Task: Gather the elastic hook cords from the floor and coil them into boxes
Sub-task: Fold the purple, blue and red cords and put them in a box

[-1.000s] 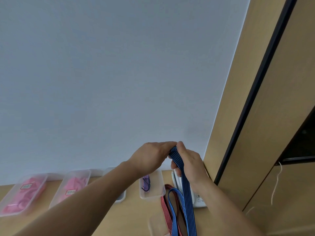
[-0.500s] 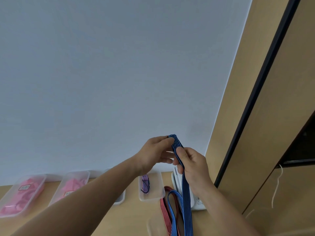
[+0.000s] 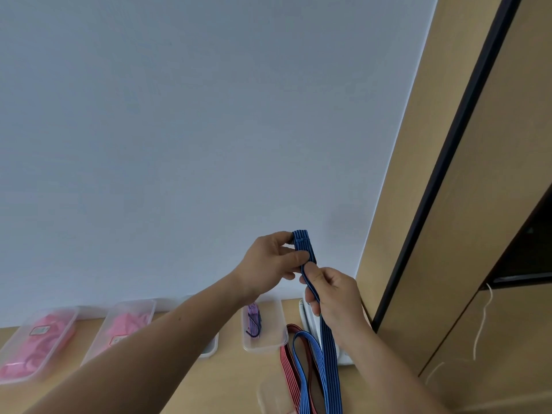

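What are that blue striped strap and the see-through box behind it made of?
The blue striped cord looks like flat woven elastic, matte: fine lengthwise ribs, folds limply. The box seems thin translucent plastic, faintly glossy: the purple cord inside shows through.

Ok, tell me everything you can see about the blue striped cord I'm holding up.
The flat blue elastic cord with thin dark stripes looks woven. Its top end is folded over, pinched by the left hand; the right hand grips it just below. From there it hangs down, looping over a red striped cord on the wooden floor.
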### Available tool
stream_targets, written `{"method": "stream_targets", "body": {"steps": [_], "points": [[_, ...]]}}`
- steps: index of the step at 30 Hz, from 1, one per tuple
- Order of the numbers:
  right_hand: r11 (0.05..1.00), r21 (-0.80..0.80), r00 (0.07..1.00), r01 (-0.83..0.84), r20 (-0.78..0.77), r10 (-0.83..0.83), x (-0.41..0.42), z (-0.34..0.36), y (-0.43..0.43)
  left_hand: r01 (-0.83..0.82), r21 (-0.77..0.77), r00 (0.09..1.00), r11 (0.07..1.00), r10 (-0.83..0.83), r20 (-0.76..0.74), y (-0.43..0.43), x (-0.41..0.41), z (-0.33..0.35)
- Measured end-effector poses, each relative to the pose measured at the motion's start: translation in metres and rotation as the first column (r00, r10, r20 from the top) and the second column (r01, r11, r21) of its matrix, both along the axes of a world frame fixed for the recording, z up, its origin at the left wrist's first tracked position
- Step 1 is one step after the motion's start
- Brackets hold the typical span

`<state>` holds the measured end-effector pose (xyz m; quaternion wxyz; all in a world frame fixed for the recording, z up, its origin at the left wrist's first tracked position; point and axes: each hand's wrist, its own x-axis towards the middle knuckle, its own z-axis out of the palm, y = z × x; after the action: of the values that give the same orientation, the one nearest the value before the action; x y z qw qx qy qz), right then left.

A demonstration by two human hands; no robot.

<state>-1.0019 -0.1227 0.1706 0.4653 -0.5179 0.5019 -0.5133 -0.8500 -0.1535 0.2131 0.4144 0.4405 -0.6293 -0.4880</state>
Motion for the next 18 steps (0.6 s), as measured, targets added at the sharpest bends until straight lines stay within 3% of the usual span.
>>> {"method": "stream_targets", "body": {"steps": [4,8,11,14,18], "points": [[0.998,0.051,1.0,-0.026,-0.015,0.027,-0.005,0.005,0.0,-0.065,-0.193,0.988,0.979,0.09,0.122,-0.001,-0.001,-0.002],[0.999,0.028,0.998,-0.037,-0.04,0.038,-0.006,0.01,0.0,-0.067,-0.467,0.911,0.882,0.245,0.332,-0.002,-0.002,-0.013],[0.999,0.001,0.999,-0.043,-0.01,0.043,-0.005,0.014,-0.001,0.1,-0.673,0.813,0.733,0.33,0.48,0.002,0.0,-0.015],[0.998,-0.006,0.997,-0.063,0.049,0.064,-0.006,0.018,-0.002,0.256,-0.777,0.774,0.576,0.36,0.521,0.005,0.002,-0.018],[0.998,-0.008,0.996,-0.069,0.051,0.069,-0.007,0.016,-0.004,0.323,-0.799,0.711,0.506,0.428,0.559,0.003,-0.001,-0.016]]}}
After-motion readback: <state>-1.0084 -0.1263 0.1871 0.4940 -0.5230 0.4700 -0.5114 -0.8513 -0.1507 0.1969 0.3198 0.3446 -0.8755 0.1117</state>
